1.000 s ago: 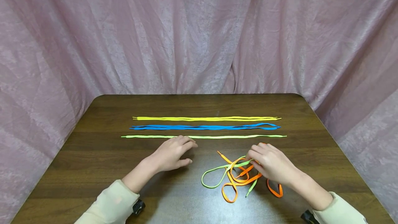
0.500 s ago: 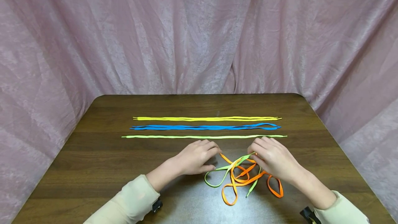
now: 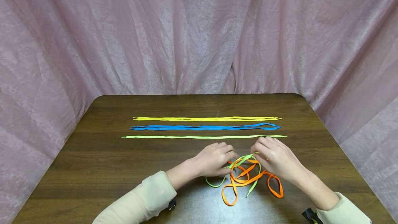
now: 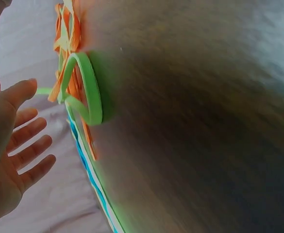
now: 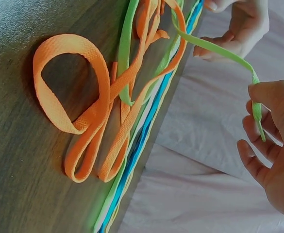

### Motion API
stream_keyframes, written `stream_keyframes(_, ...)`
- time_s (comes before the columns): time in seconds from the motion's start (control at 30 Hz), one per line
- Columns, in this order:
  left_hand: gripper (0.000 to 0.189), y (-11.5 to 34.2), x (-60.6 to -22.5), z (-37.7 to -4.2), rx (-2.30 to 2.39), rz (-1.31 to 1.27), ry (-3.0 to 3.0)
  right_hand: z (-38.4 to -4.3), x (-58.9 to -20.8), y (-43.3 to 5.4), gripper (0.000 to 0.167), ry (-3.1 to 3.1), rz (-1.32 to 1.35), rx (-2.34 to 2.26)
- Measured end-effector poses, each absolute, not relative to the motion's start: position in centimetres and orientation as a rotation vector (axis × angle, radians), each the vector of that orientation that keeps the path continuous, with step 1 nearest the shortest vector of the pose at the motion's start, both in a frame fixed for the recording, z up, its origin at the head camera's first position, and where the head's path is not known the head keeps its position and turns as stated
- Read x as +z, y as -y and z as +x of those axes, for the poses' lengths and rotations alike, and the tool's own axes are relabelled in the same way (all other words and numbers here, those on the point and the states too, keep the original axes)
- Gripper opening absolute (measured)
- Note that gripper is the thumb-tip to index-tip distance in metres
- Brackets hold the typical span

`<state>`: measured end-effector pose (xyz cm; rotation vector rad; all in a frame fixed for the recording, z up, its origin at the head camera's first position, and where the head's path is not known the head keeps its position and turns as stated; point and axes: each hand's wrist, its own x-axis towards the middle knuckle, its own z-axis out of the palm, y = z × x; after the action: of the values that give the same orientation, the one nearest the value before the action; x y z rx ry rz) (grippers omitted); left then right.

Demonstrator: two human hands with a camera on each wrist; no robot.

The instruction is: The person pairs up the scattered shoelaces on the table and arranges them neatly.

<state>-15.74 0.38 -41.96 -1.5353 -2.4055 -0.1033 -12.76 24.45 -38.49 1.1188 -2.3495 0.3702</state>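
Observation:
A loose tangle of orange shoelaces (image 5: 66,43) and a green shoelace (image 5: 212,47) lies on the near right part of the table. My right hand (image 3: 276,156) pinches the green lace close to its tip between thumb and fingers, and the end is raised above the pile. From there the lace slopes down into the orange loops. At the pile's left side is my left hand (image 3: 214,160), thumb and fingers apart. The left wrist view shows its fingers (image 4: 32,133) spread and relaxed, the thumb beside the green lace. This hand covers part of the tangle's left side in the head view.
Behind the tangle, a straight green lace (image 3: 202,137), a blue lace (image 3: 199,127) folded double and yellow laces (image 3: 205,118) lie in parallel rows across the brown wooden table (image 3: 93,168). A pink curtain (image 3: 186,27) hangs around the table's back and sides.
My left hand has moved right from beside the straight green lace to the tangle. My right hand has shifted slightly right, drawing the green lace's end with it.

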Motion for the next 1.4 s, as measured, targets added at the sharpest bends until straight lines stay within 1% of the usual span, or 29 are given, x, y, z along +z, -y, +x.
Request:
stream_keyframes(0.03,0.039,-0.6,-42.0,-15.7,-0.097,-1.538,2.399,-12.8,-38.5,-24.5,0.003,2.349,1.120,0.369)
stream_keyframes(0.13,0.037,-1.3,-42.1,-15.7,-0.070,-1.538,2.395,-12.7,-38.5,-24.5,0.020,2.350,1.118,0.370)
stream_keyframes(0.2,0.034,-1.6,-42.2,-15.6,-0.047,-1.535,2.395,-12.7,-38.5,-24.6,0.023,2.345,1.117,0.373)
stream_keyframes(0.3,0.029,-2.1,-42.3,-15.7,-0.032,-1.532,2.386,-12.7,-38.4,-24.6,0.018,2.344,1.110,0.380)
stream_keyframes(0.4,0.024,-2.4,-42.2,-15.6,-0.013,-1.533,2.356,-12.7,-38.4,-24.6,0.005,2.329,1.103,0.390)
stream_keyframes(0.53,0.015,-2.7,-42.1,-15.3,-0.005,-1.529,2.317,-12.8,-38.5,-24.4,0.015,2.295,1.114,0.408)
stream_keyframes(0.6,0.011,-2.7,-42.0,-15.1,-0.012,-1.532,2.311,-12.8,-38.6,-24.5,0.016,2.294,1.112,0.406)
stream_keyframes(0.67,0.007,-2.6,-41.9,-15.0,-0.027,-1.541,2.311,-12.8,-38.7,-24.6,0.011,2.302,1.095,0.392)
stream_keyframes(0.73,0.005,-2.4,-41.7,-14.8,-0.057,-1.551,2.329,-12.8,-38.8,-24.9,0.011,2.314,1.069,0.379)
stream_keyframes(0.83,0.003,-2.1,-41.4,-14.7,-0.123,-1.560,2.373,-12.9,-39.1,-25.2,0.021,2.326,1.040,0.360)
stream_keyframes(0.9,0.004,-1.8,-41.1,-14.6,-0.174,-1.558,2.402,-12.9,-39.2,-25.3,0.033,2.351,1.028,0.354)
stream_keyframes(1.0,0.008,-1.3,-40.8,-14.6,-0.236,-1.550,2.431,-13.0,-39.4,-25.5,0.045,2.374,1.024,0.338)
stream_keyframes(1.07,0.010,-1.0,-40.6,-14.6,-0.271,-1.538,2.450,-13.1,-39.5,-25.6,0.039,2.385,1.026,0.340)
stream_keyframes(1.23,0.006,0.0,-40.4,-14.6,-0.318,-1.510,2.509,-13.2,-39.6,-26.0,0.023,2.374,1.028,0.339)
stream_keyframes(1.4,0.010,1.4,-40.5,-14.4,-0.354,-1.494,2.554,-13.3,-39.9,-26.5,0.019,2.387,1.028,0.330)
